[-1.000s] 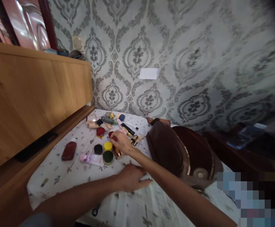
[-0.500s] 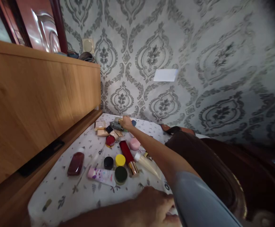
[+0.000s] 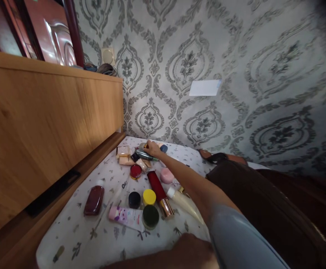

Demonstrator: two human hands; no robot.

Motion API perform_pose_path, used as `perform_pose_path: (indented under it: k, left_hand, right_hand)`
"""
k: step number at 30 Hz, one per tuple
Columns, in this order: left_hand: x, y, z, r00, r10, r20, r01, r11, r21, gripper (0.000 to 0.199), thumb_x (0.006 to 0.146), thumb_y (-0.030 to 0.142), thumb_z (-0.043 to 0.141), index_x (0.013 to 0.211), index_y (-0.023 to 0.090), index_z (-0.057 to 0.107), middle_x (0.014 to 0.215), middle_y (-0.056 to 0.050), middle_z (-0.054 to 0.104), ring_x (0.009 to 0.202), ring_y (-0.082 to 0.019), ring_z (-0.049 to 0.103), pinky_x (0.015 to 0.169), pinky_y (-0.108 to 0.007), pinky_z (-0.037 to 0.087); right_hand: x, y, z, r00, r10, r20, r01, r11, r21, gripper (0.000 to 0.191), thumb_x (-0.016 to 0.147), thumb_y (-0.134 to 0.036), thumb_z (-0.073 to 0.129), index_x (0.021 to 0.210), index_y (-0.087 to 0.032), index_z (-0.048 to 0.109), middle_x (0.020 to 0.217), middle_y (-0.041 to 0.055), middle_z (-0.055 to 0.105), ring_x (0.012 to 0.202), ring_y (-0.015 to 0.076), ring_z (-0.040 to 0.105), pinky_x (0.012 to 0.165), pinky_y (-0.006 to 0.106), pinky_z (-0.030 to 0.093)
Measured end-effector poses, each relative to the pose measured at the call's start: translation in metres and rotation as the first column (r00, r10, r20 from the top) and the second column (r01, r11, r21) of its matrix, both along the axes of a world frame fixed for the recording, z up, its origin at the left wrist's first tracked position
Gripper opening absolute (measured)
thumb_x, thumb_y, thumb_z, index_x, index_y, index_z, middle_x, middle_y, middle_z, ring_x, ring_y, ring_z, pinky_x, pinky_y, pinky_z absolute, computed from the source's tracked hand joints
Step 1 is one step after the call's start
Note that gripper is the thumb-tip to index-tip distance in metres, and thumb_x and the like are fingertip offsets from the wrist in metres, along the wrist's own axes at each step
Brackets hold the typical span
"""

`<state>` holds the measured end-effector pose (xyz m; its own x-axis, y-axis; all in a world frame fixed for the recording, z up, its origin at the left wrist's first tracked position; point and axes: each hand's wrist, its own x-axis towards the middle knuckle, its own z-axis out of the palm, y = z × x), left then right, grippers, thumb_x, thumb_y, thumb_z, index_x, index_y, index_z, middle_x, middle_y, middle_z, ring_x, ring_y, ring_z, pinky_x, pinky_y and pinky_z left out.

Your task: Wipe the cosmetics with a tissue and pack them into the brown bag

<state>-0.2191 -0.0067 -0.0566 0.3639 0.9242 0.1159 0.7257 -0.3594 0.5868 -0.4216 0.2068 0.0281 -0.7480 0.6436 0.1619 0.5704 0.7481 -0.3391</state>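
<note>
My right hand (image 3: 153, 149) reaches to the far end of the patterned white cloth (image 3: 67, 228), fingers closed in among a cluster of cosmetics. A small item with a gold part shows at its fingertips, too small to name. Beside it lie a grey-green tube (image 3: 144, 154), a dark blue item (image 3: 163, 148) and a pale compact (image 3: 123, 151). Low in the view, my left hand (image 3: 195, 251) hovers near the cloth's front, its fingers hidden behind my right sleeve. Between the hands lie a red tube with a gold end (image 3: 157, 186), a pink round case (image 3: 167, 175) and a cream tube (image 3: 186, 203).
Nearer are a yellow-lidded jar (image 3: 149, 197), black-lidded jar (image 3: 134, 200), dark green jar (image 3: 151, 216), pink-and-white tube (image 3: 126, 218), red round tin (image 3: 136, 171) and dark red bottle (image 3: 94, 200). A wooden cabinet (image 3: 53, 112) borders the left, a brown bag (image 3: 252, 201) the right.
The view has shifted slightly, so the things appear lower and further right. My right hand stays at the far cluster. My left hand has sunk lower, its fingers now hidden.
</note>
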Motion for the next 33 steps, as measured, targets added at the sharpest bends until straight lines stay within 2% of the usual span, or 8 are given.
perform_pose_path:
  k: [8,11,13,16,20,25,29,33]
  left_hand:
    - [-0.015,-0.029,0.049,0.996,0.037,-0.087,-0.033,0.998,0.05,0.035,0.094,0.051,0.055,0.098,0.017,0.062,0.091,-0.007,0.076,0.083,-0.024,0.074,0.068,-0.029,0.052]
    - [-0.016,-0.035,0.052,0.996,0.063,-0.06,-0.06,0.997,0.049,0.031,0.094,0.047,0.057,0.098,0.017,0.064,0.094,-0.008,0.076,0.086,-0.025,0.073,0.071,-0.029,0.052]
    - [-0.019,-0.037,0.049,0.996,0.087,0.003,-0.087,0.993,0.077,0.029,0.094,0.043,0.056,0.1,0.016,0.065,0.098,-0.01,0.075,0.09,-0.025,0.072,0.075,-0.03,0.053]
    - [-0.026,-0.041,0.048,0.985,0.114,0.133,-0.133,0.98,0.147,0.024,0.095,0.037,0.053,0.099,0.017,0.066,0.097,-0.009,0.075,0.091,-0.024,0.07,0.08,-0.032,0.052]
    - [-0.038,-0.056,0.061,0.971,0.124,0.204,-0.167,0.964,0.207,0.023,0.094,0.036,0.054,0.092,0.017,0.067,0.088,-0.006,0.073,0.086,-0.022,0.067,0.081,-0.031,0.051]
    - [-0.049,-0.086,0.078,0.966,0.163,0.199,-0.216,0.935,0.282,0.025,0.097,0.04,0.05,0.093,0.019,0.064,0.083,-0.002,0.067,0.076,-0.017,0.063,0.074,-0.027,0.047]
    - [-0.049,-0.09,0.077,0.931,0.303,0.203,-0.363,0.823,0.436,0.025,0.1,0.037,0.045,0.103,0.019,0.062,0.091,-0.004,0.067,0.085,-0.018,0.063,0.079,-0.03,0.048]
    - [-0.043,-0.073,0.07,0.911,0.392,0.13,-0.393,0.725,0.566,0.028,0.102,0.033,0.039,0.115,0.019,0.059,0.103,-0.007,0.066,0.098,-0.022,0.061,0.088,-0.034,0.048]
  right_hand:
    - [0.076,-0.046,0.028,0.976,0.023,-0.217,-0.033,0.999,-0.042,0.046,0.085,-0.033,0.066,0.126,-0.016,0.054,0.112,0.0116,0.064,0.104,0.0252,0.063,0.091,0.036,0.048]
    - [0.125,-0.074,0.026,0.923,-0.044,-0.382,-0.048,0.972,-0.228,0.048,0.086,-0.038,0.061,0.127,-0.019,0.046,0.099,0.0045,0.064,0.089,0.0199,0.066,0.08,0.034,0.055]
    - [0.164,-0.098,0.019,0.792,-0.157,-0.591,-0.191,0.855,-0.483,0.049,0.08,-0.043,0.067,0.12,-0.022,0.047,0.096,0.0014,0.062,0.083,0.0188,0.066,0.073,0.036,0.058]
    - [0.223,-0.137,0.009,0.625,-0.314,-0.715,-0.338,0.717,-0.61,0.05,0.068,-0.047,0.078,0.103,-0.022,0.053,0.096,0.0007,0.059,0.082,0.0182,0.065,0.07,0.035,0.058]
    - [0.284,-0.177,-0.007,0.568,-0.364,-0.738,-0.29,0.751,-0.593,0.048,0.066,-0.046,0.081,0.1,-0.021,0.058,0.096,0.0018,0.063,0.083,0.0181,0.064,0.075,0.034,0.056]
    - [0.323,-0.193,-0.042,0.616,-0.339,-0.711,-0.23,0.786,-0.574,0.053,0.065,-0.04,0.082,0.109,-0.021,0.058,0.099,0.0035,0.066,0.087,0.0198,0.066,0.08,0.036,0.055]
    - [0.331,-0.192,-0.07,0.656,-0.289,-0.697,-0.2,0.824,-0.53,0.056,0.066,-0.038,0.082,0.114,-0.021,0.059,0.099,0.0049,0.068,0.086,0.0205,0.067,0.083,0.039,0.055]
    - [0.33,-0.188,-0.082,0.656,-0.271,-0.704,-0.186,0.846,-0.499,0.06,0.067,-0.036,0.082,0.12,-0.019,0.059,0.099,0.0065,0.07,0.086,0.0213,0.068,0.081,0.038,0.057]
